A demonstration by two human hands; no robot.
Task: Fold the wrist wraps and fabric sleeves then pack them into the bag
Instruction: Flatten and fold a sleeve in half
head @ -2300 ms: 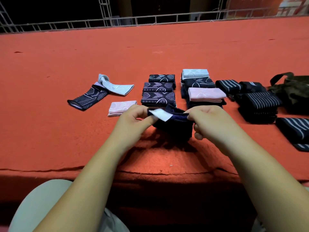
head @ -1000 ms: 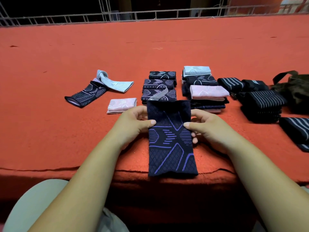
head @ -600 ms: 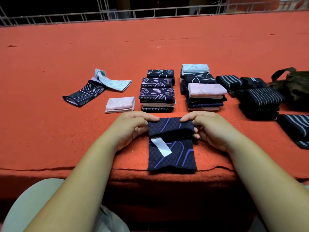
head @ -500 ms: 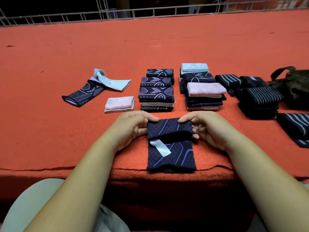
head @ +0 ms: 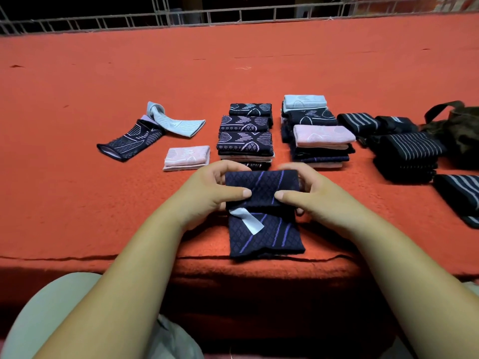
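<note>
Left hand (head: pixel 215 193): pinches the left side of the folded-over top half of the dark blue sleeve (head: pixel 267 231).
Right hand (head: pixel 311 196): pinches the right side of the same fold.
Sleeve: lies at the near edge of the red table (head: pixel 259 60), with its white label (head: pixel 249 222) showing.
Bag (head: pixel 464 136): at the far right, beside the striped wraps (head: pixel 412 151).

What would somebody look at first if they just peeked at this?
Most likely the two hands at the front middle: the left hand and right hand pinch the folded-over top of a navy sleeve with purple lines, and a white tag pokes out under the fold. Just behind them sit neat stacks of folded sleeves, dark, pink and pale blue, all on a bright red cloth.
</note>
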